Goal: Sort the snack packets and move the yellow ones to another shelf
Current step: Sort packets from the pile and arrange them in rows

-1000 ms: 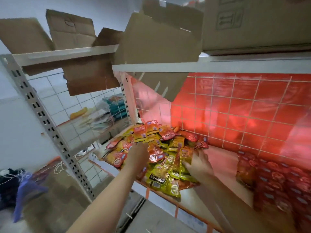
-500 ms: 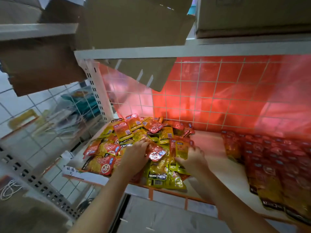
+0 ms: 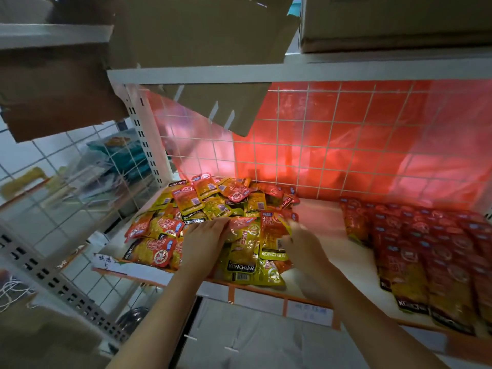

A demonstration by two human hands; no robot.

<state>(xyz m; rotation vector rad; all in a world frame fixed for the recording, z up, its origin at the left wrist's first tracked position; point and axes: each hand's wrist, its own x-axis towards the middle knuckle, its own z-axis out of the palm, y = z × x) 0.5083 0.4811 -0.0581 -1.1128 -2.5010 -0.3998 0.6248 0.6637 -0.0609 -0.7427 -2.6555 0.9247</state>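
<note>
Left hand [image 3: 205, 239] lies flat, fingers straight, pressing on the mixed pile [image 3: 213, 217] of red and yellow packets; right hand [image 3: 300, 242] is blurred, fingers curled around a yellow packet [image 3: 274, 237] at the pile's right edge; pile on shelf [image 3: 327, 222] left side, sorted rows [image 3: 426, 251] at right.

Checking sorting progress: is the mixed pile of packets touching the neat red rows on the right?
Apart. The head view shows a bare strip of shelf between the mixed pile and the red rows.
</note>
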